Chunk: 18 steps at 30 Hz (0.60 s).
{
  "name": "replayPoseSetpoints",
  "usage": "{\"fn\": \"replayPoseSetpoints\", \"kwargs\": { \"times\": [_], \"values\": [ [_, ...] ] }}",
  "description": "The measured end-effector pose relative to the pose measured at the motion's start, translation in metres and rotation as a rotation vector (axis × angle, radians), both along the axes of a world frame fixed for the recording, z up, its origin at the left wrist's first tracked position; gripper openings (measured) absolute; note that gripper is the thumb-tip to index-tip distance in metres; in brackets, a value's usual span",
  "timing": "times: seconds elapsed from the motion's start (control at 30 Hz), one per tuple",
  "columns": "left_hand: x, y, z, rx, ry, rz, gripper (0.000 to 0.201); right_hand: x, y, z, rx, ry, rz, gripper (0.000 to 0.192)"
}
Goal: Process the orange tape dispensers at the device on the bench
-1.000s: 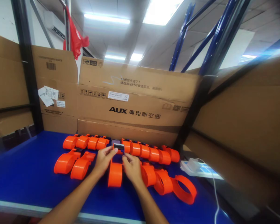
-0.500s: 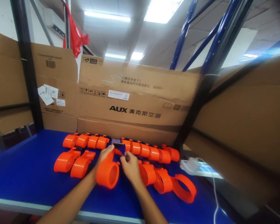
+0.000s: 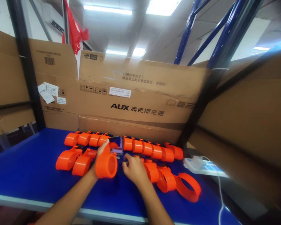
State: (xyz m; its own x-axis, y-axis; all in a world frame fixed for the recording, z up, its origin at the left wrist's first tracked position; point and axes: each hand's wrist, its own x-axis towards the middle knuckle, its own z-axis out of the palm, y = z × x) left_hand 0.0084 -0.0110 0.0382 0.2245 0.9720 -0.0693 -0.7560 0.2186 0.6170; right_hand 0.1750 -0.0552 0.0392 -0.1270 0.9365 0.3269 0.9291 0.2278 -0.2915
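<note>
My left hand (image 3: pixel 100 157) grips an orange plastic ring-shaped holder (image 3: pixel 106 165) and holds it just above the blue table (image 3: pixel 25 175), its round opening turned toward me. A dark piece (image 3: pixel 115 139) sits at the holder's far end. My right hand (image 3: pixel 133 167) rests on the table just right of the holder, fingers curled, touching the nearest orange holder (image 3: pixel 152 171) of the front row. Whether it grips anything I cannot tell.
A back row of orange holders (image 3: pixel 152 150) lines the cardboard box (image 3: pixel 135 106). Two more holders (image 3: pixel 73 157) lie at left, others (image 3: pixel 178 184) at right. A small purple device (image 3: pixel 118 150) lies between rows. A white power strip (image 3: pixel 201 165) lies at right.
My left hand lifted the orange holder off the table and turned its opening toward me, moving it left. My right hand let go of it and dropped to the table.
</note>
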Motion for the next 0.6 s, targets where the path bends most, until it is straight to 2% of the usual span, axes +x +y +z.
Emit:
{"fn": "replayPoseSetpoints", "kwargs": {
  "times": [0.13,0.23,0.3,0.37,0.5,0.6],
  "values": [
    [0.004,0.009,-0.01,0.091,0.113,0.136,0.038,0.001,-0.003,0.001,-0.088,-0.187,-0.018,0.018],
    [0.003,0.016,-0.019,0.151,0.228,0.219,0.039,0.0,-0.003,-0.004,-0.107,-0.179,-0.015,0.017],
    [0.002,0.019,-0.023,0.187,0.301,0.233,0.04,-0.002,-0.002,-0.007,-0.065,-0.077,0.0,0.015],
    [0.002,0.019,-0.025,0.216,0.36,0.227,0.041,-0.003,0.001,-0.008,0.025,0.12,0.031,0.015],
    [0.006,0.015,-0.021,0.245,0.403,0.178,0.044,-0.005,0.006,-0.007,0.228,0.56,0.113,0.031],
    [0.012,0.008,-0.018,0.258,0.398,0.135,0.047,-0.006,0.009,-0.005,0.28,0.627,0.141,0.041]
  ]
}}
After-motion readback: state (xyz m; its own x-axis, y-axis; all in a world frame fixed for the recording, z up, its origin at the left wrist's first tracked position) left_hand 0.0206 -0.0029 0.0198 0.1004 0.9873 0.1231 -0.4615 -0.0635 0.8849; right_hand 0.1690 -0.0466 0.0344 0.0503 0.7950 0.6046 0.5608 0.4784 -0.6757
